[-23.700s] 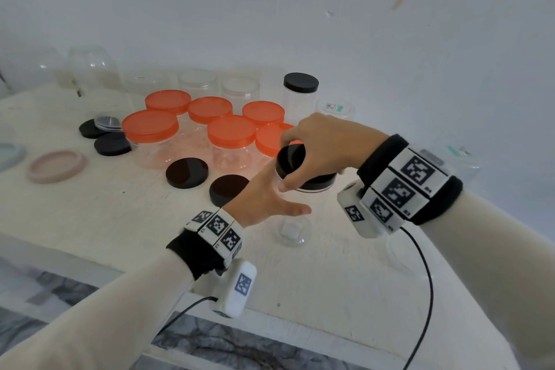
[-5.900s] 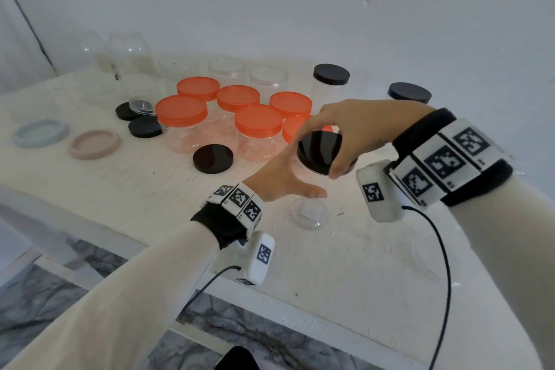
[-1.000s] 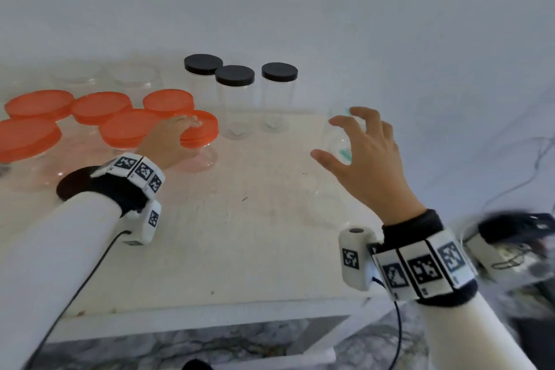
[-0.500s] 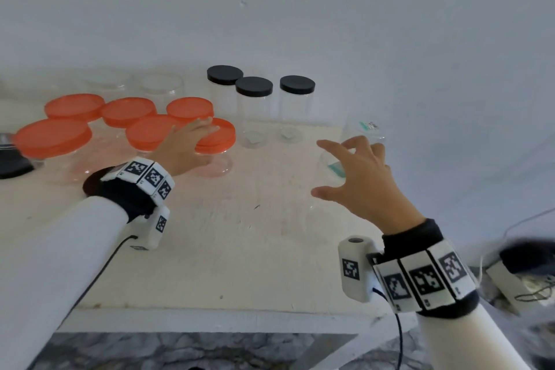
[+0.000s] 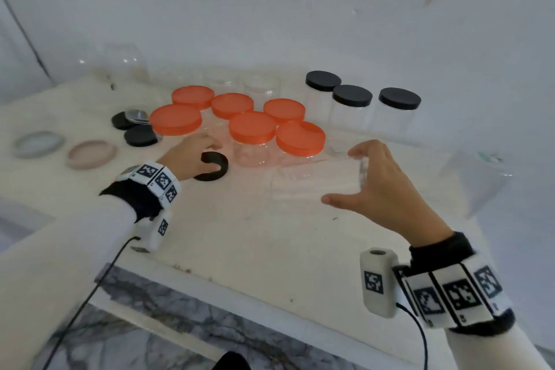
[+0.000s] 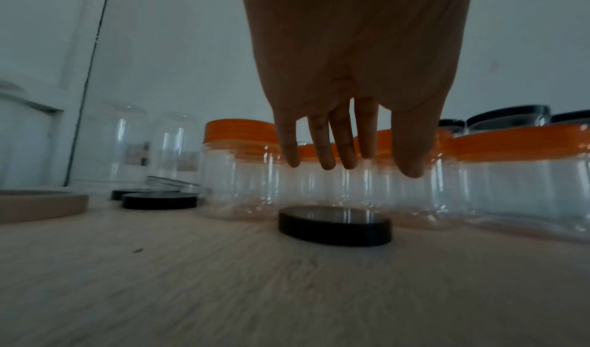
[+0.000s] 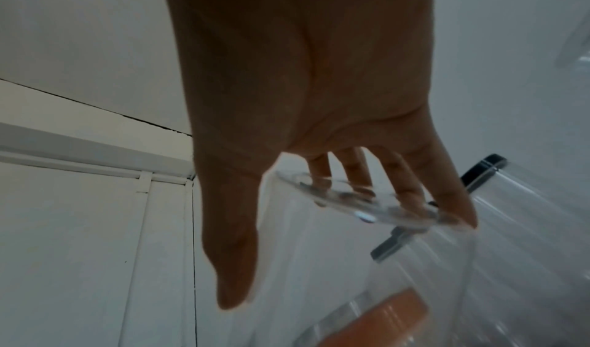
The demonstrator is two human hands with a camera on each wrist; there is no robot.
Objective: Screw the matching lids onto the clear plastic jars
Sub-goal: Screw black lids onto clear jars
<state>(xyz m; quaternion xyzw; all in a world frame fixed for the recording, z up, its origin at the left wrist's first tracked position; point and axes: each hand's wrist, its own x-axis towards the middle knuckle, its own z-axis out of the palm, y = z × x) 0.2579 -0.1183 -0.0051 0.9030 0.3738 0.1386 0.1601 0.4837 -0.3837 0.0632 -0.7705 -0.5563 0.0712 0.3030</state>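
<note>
Your right hand is carrying a clear, lidless plastic jar on its side above the white table. The fingers are wrapped over the jar's far end and the thumb is stretched out underneath, so it's a wide grasp around the jar. In the right wrist view the fingertips sit right on the jar's see-through rim.

Your left hand hangs just above a loose round black lid lying flat on the table, fingers relaxed and pointing down, holding nothing. From the left wrist view the fingers are clearly apart from that lid.

Just beyond the lid stands a cluster of six clear jars with orange lids. To their right, at the far side, three clear jars with black lids stand in a row. On the left are two more black lids, a beige ring-shaped lid and a grey one.
</note>
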